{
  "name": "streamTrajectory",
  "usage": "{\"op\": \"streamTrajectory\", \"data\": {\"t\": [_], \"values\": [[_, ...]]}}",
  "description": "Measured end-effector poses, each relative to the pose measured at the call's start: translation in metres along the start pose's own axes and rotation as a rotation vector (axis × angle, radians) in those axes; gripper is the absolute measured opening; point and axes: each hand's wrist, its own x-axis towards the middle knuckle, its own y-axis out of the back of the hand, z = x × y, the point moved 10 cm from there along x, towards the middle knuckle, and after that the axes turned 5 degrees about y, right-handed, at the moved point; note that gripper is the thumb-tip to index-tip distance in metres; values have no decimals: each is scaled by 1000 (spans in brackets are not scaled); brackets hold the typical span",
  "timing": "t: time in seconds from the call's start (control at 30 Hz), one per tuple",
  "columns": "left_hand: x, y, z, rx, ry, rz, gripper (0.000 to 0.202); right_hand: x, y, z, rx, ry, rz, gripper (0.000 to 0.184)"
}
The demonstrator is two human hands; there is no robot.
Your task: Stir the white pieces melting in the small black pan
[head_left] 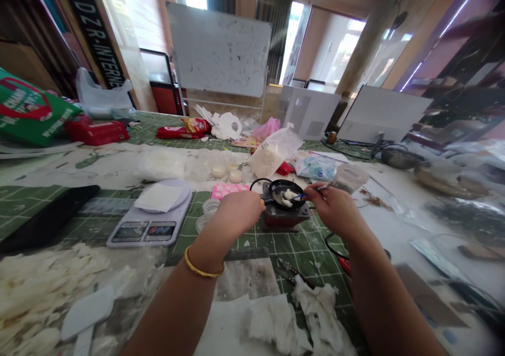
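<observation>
At the middle of the table a small black frying pan [292, 184] sits on a compact dark red hot plate [284, 219]. My left hand [240, 209], with a gold bangle at the wrist, is closed round the pan's handle. Between the fingers of my right hand [333, 206] is a thin blue-tipped stick [299, 195], its far end in the pan. White lumps [290, 196] lie in the pan by the tip, and the pan floor around them looks glossy. Whether the tip is a brush or a spatula is too small to tell.
A kitchen scale [152, 216] with white paper, a pink mould [229, 190] and clear cups stand left. White flakes [51, 277] and a white spatula [89, 311] lie front left. Pliers [290, 272] and crumpled tissue [315, 303] are near me. Beyond the pan are plastic bags [274, 153].
</observation>
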Motion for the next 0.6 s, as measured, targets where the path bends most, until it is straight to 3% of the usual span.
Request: {"op": "streamTrajectory", "data": {"t": [0.13, 0.3, 0.5, 0.6], "values": [[0, 0, 0, -1, 1, 6, 35, -1, -3, -9, 82, 34, -15, 32], [-2, 2, 0, -16, -6, 17, 34, -1, 4, -7, -27, 5, 5, 31], [-1, 2, 1, -9, -7, 16, 32, -2, 0, -10, 121, 36, -2, 30], [-2, 2, 1, -11, -13, 18, 32, -1, 2, -4, 42, -3, 12, 30]]}}
